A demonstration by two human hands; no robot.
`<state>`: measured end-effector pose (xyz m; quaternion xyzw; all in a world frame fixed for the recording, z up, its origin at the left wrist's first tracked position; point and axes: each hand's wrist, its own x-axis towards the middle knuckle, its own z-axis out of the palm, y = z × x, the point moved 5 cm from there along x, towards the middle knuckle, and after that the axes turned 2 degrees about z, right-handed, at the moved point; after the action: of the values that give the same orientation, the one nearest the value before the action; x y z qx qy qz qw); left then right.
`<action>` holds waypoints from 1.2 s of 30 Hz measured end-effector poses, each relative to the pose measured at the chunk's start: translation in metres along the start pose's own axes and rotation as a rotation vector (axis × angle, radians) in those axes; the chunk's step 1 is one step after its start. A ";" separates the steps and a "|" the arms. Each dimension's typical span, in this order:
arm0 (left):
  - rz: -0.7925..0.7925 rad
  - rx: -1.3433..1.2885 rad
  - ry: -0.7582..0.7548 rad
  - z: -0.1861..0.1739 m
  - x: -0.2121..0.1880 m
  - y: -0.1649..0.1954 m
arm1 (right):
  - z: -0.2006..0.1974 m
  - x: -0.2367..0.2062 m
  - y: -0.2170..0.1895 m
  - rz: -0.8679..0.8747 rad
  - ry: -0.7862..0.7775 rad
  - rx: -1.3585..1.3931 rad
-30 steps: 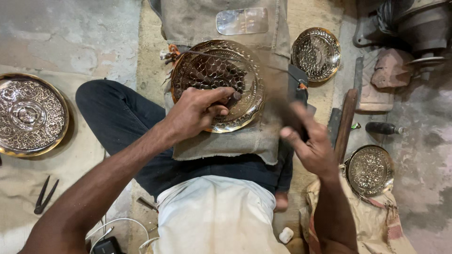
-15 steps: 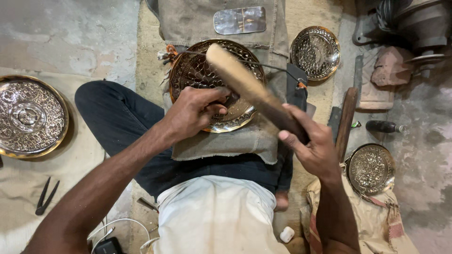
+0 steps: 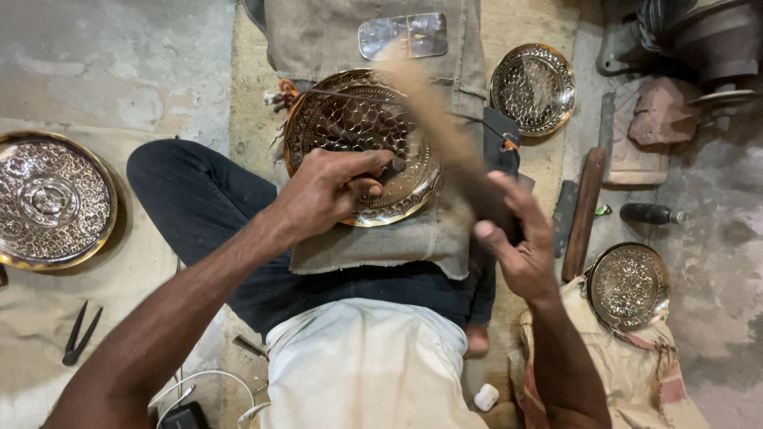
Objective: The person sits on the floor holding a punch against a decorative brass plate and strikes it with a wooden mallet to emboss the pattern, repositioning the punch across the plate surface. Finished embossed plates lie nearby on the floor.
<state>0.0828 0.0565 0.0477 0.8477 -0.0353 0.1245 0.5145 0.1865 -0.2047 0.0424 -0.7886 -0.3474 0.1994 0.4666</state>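
Brass plate (image 3: 362,143) lies on burlap over the lap; left hand (image 3: 330,191) pinches a punch (image 3: 391,167), right hand (image 3: 513,238) grips a blurred wooden mallet (image 3: 445,135). A glancing blow could strike fingers.

On the left, a large embossed metal plate (image 3: 49,199) lies on a cloth, and black pliers (image 3: 79,334) lie below it. A small round patterned plate (image 3: 532,87) sits at the top right, and another small bowl (image 3: 628,284) is at the right. A flat shiny metal piece (image 3: 401,35) rests on the burlap. A dark wooden stick (image 3: 584,210) lies near a black-handled tool (image 3: 652,213).
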 end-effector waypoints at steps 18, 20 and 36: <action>-0.274 0.054 -0.043 0.009 -0.009 -0.012 | -0.004 0.003 -0.003 0.028 -0.081 -0.184; -0.191 -0.009 0.097 0.013 -0.010 -0.007 | -0.013 0.008 -0.003 0.072 -0.023 -0.187; -0.150 -0.010 0.260 0.019 -0.020 -0.005 | -0.027 0.048 -0.017 0.036 -0.091 0.057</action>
<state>0.0682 0.0407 0.0296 0.8221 0.0942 0.1943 0.5268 0.2300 -0.1800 0.0711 -0.7712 -0.3481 0.2534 0.4689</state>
